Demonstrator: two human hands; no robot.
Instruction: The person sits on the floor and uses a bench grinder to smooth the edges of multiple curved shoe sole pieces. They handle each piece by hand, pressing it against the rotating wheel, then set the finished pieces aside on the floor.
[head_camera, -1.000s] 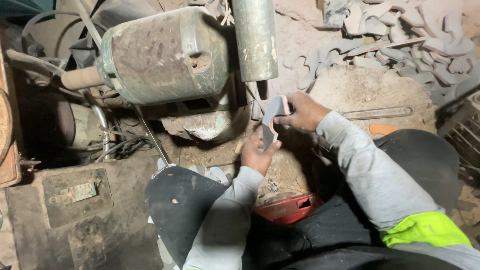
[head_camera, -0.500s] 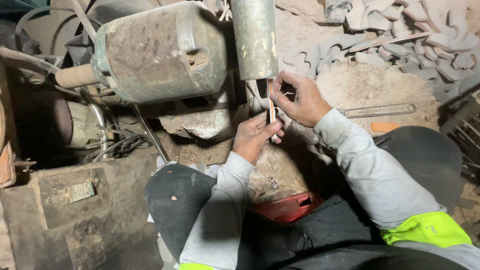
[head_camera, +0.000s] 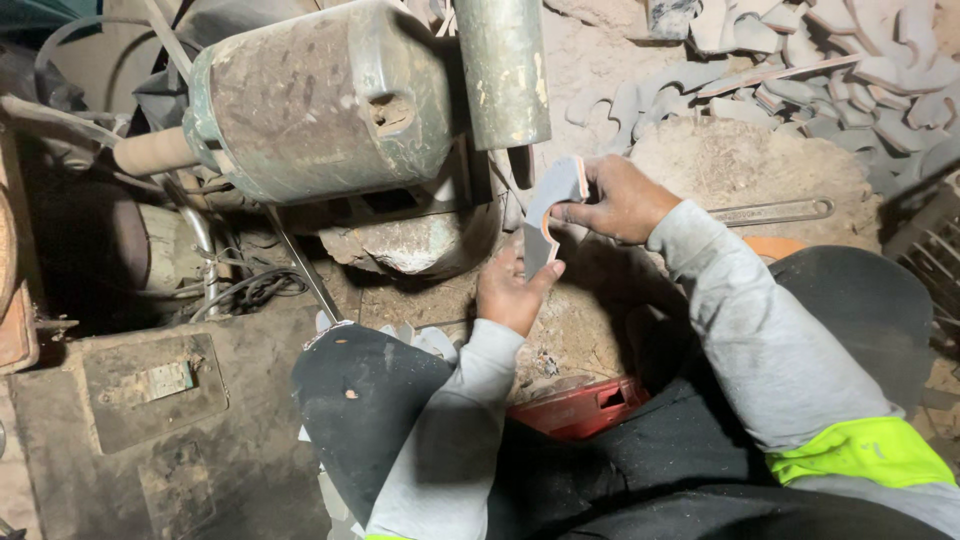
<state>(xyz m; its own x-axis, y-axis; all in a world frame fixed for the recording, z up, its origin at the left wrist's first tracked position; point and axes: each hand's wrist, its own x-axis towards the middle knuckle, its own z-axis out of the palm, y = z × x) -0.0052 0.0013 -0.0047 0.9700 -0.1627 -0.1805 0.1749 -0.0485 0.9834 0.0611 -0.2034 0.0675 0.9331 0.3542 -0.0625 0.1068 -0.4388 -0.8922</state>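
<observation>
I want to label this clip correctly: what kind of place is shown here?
Probably a small metal workshop. A worn motor-driven machine stands on a dusty floor, a heap of cut grey metal pieces lies behind, and both hands hold one such flat piece.

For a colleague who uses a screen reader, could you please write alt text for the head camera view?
Both hands, left hand below and right hand above, hold a flat grey curved piece beside a worn green motor. More grey cut pieces lie heaped at upper right.
</observation>
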